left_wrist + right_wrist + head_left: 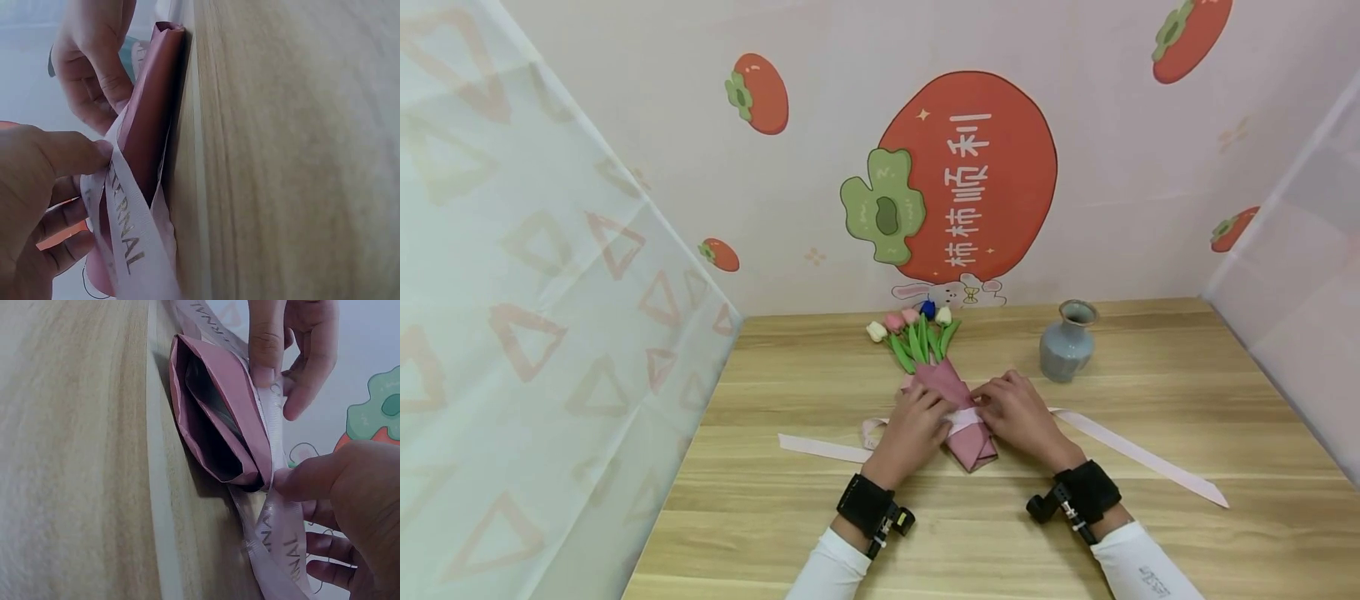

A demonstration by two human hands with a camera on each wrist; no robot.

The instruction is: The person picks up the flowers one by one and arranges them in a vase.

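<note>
A bouquet of artificial tulips (918,337) in white, pink and blue lies on the table, its stems wrapped in dusky pink paper (974,448). Around the wrap runs a pale pink ribbon (964,420) with printed lettering. My left hand (912,435) pinches the ribbon at the left side of the wrap. On the opposite side, my right hand (1019,418) pinches it between thumb and fingers. In the left wrist view, a stretch of ribbon (132,231) hangs below the left thumb. The right wrist view shows the folded paper's open lower end (215,415).
A grey-blue ceramic vase (1067,343) stands behind the right hand at the back right. One ribbon tail (820,448) stretches left across the wooden table (760,517); the other tail (1150,462) stretches right. A persimmon-printed backdrop (805,208) rises behind the table.
</note>
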